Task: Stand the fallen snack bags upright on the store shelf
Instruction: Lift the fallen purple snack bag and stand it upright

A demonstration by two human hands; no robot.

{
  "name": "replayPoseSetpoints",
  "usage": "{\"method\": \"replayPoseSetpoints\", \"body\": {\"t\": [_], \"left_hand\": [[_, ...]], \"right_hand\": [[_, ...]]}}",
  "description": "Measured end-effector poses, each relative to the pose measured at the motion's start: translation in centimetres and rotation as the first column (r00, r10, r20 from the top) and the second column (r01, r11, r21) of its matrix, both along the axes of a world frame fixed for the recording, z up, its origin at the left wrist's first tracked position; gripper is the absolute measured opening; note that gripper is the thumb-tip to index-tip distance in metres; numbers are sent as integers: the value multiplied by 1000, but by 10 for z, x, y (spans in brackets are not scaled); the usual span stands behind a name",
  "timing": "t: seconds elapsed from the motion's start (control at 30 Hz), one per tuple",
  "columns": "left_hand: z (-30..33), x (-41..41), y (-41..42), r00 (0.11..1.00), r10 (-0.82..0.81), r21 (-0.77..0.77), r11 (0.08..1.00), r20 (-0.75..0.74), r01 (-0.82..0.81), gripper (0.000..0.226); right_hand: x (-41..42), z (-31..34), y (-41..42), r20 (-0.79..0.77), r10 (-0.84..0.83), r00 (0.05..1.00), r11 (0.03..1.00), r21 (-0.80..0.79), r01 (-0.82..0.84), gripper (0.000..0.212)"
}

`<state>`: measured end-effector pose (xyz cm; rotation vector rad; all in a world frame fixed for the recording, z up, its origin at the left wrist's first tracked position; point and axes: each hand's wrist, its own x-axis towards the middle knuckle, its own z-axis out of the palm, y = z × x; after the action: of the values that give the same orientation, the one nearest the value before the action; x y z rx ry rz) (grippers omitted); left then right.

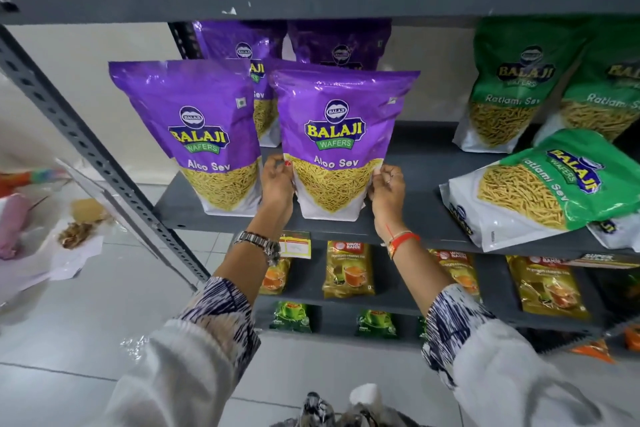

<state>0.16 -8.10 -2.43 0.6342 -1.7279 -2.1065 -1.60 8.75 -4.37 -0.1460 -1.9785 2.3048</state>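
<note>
Your left hand [277, 180] and right hand [387, 185] pinch the lower side edges of the upright purple bag [337, 142], fingers curled, at the shelf's [415, 166] front. A green bag [540, 187] lies fallen at 3 o'clock.

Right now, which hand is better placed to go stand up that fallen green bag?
Probably the right hand: it grips the purple Aloo Sev bag's right edge, nearest the fallen green Ratlami Sev bag. The left hand is farther, behind that purple bag.
</note>
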Motion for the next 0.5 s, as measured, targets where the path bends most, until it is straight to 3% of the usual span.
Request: {"method": "replayPoseSetpoints", "body": {"t": [0.2,0.37,0.5], "left_hand": [[-1,1,13,987,153,9,988,-55,-152,19],[6,13,45,963,166,-55,982,-212,-182,49],[8,22,73,924,202,-237,928,-326,-287,61]], "right_hand": [[-2,-7,-3,-29,-8,1000,999,52,10,14],[11,-3,4,-49,-11,999,999,50,13,14],[22,-1,32,-118,-154,981,987,28,159,28]]}}
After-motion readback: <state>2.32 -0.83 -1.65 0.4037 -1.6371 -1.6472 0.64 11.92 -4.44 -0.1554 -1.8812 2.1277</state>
